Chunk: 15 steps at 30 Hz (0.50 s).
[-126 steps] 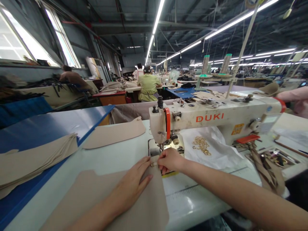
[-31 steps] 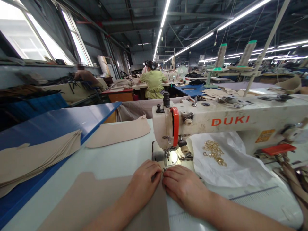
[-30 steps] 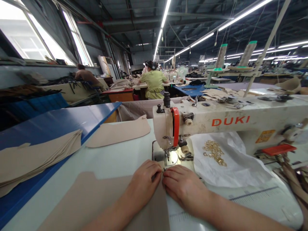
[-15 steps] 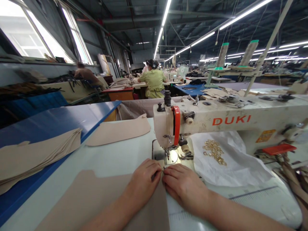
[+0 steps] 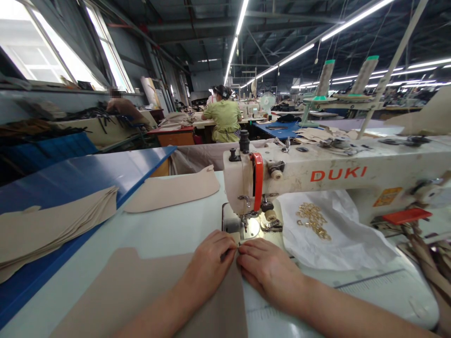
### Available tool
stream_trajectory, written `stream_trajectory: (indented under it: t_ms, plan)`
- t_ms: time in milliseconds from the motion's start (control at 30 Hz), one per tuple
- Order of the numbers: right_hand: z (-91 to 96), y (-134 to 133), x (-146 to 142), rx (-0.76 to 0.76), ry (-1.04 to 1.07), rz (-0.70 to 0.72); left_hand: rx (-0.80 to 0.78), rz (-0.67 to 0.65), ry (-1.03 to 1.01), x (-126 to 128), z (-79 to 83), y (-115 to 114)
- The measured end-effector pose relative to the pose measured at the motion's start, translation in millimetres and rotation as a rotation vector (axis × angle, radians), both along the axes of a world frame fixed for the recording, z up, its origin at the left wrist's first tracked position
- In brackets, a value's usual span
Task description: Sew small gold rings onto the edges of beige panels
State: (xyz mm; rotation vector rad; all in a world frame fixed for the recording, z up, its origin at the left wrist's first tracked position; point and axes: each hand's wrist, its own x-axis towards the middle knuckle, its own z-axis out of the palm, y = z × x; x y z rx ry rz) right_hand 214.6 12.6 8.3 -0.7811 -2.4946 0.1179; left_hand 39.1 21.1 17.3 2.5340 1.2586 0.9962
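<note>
A large tan fabric panel [image 5: 141, 291] lies flat on the pale table, its far corner just in front of the needle of a white DUKI sewing machine [image 5: 327, 173]. My left hand [image 5: 207, 267] rests on that corner with its fingers curled, pinching the edge. My right hand [image 5: 268, 270] lies against it from the right, fingertips pressed together at the same spot. A small piece sits between the two sets of fingertips; I cannot make out what it is.
A white plastic sheet [image 5: 345, 239] with several gold metal rings [image 5: 312, 218] lies right of the needle. A loose tan piece [image 5: 172, 190] lies behind; a stack of tan pieces [image 5: 45, 227] sits on the blue board at left. Other people work at tables beyond.
Both hands have closed together at the panel's corner since four seconds ago, when my left hand lay flat. Over the last second they have barely moved.
</note>
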Motion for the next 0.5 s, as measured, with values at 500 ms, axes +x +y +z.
stream_trajectory:
  t_ms: [500]
  plan:
    - [0.9, -1.9, 0.4, 0.055, 0.054, 0.000, -0.053, 0.033, 0.006, -0.4, -2.9, -0.9]
